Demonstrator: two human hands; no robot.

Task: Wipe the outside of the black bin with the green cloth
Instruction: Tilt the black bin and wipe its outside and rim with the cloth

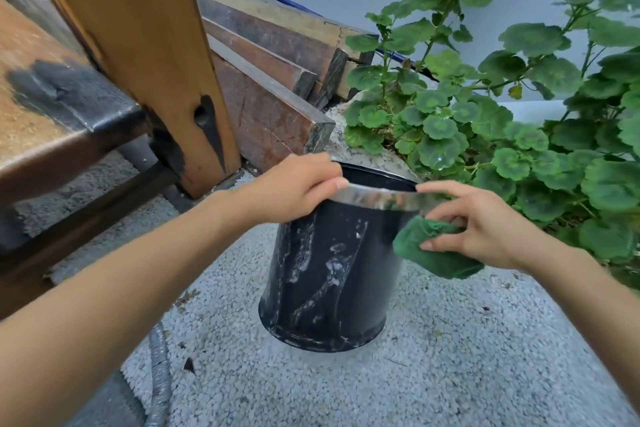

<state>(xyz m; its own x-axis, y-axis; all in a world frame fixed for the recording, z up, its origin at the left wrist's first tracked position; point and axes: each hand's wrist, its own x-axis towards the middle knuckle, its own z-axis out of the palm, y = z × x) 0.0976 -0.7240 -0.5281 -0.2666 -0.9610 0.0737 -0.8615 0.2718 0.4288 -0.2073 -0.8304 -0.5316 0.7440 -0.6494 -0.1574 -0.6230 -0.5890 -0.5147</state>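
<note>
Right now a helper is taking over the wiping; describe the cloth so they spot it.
Find the leafy plant on the right, then the black bin on the gravel before it. The cloth sits against the bin's upper right side, under the shiny rim, in the right hand. Unlike the leaves, it is dark green folded fabric.

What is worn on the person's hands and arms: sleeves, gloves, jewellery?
Nothing is worn: the left hand and right hand are bare, with no gloves, rings or watch in view. The left forearm and right forearm are uncovered to the frame edge; no sleeves show.
</note>
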